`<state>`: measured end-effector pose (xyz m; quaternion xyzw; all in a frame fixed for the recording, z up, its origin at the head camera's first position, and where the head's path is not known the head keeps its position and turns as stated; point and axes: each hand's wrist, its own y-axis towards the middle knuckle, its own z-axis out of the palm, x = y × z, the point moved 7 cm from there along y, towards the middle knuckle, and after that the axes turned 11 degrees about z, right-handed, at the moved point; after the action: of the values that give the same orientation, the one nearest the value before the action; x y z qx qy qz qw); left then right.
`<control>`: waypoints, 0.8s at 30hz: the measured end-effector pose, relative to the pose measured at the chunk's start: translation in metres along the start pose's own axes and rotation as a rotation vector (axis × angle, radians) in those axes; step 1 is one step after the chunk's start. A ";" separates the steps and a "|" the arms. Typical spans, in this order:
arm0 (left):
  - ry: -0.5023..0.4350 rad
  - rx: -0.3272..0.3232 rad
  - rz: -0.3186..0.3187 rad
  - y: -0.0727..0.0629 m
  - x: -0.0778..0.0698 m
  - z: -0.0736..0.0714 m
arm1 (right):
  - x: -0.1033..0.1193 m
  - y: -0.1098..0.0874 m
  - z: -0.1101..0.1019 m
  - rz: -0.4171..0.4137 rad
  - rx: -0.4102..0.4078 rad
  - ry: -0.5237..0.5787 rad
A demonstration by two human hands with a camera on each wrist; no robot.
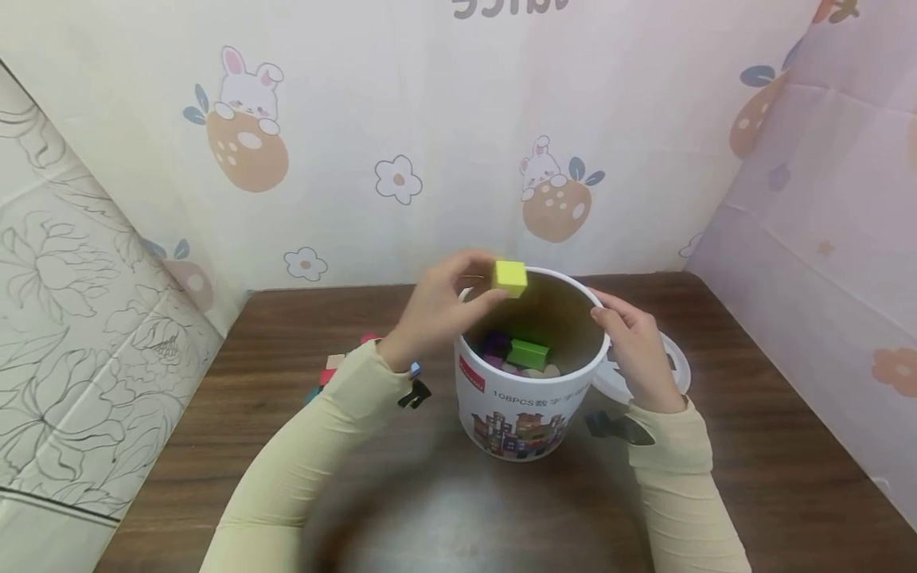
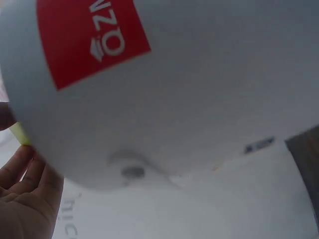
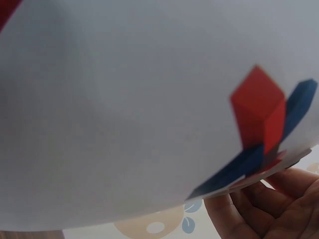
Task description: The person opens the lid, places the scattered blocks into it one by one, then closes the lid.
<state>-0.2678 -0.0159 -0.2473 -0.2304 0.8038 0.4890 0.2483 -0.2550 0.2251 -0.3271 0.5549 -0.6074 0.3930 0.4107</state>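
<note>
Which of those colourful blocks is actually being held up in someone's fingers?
The yellow block, pinched in the left hand near the top of the white bucket. The green block, by contrast, lies inside the bucket.

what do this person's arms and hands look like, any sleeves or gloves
Long, pale cream-yellow sleeves end in broad cuffs. The left hand and right hand wear no gloves. A dark clip-like piece sits by the left cuff.

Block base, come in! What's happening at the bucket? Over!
Left hand pinching yellow block near open bucket. Right hand gripping bucket. Lid off, nothing seen in the way.
</note>
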 end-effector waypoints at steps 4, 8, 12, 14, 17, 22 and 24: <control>0.013 0.072 0.010 0.013 -0.004 0.020 | -0.002 -0.001 -0.001 0.021 -0.009 -0.017; 0.038 0.149 -0.020 0.020 -0.003 0.034 | -0.003 -0.001 0.000 0.032 -0.005 -0.015; 0.066 0.212 -0.042 0.022 0.000 0.042 | -0.002 0.000 0.001 0.018 0.005 0.008; 0.081 0.235 -0.039 0.023 0.000 0.045 | -0.002 0.000 0.001 0.010 0.004 0.004; 0.094 0.266 -0.038 0.024 0.000 0.047 | -0.002 0.001 0.000 0.007 -0.003 -0.015; 0.100 0.298 -0.057 0.023 0.000 0.049 | -0.001 0.002 -0.001 -0.001 -0.012 -0.030; 0.097 0.300 -0.070 0.023 0.001 0.049 | -0.001 0.002 -0.002 -0.005 -0.017 -0.030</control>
<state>-0.2739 0.0377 -0.2517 -0.2419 0.8703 0.3431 0.2577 -0.2565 0.2274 -0.3273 0.5587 -0.6155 0.3783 0.4073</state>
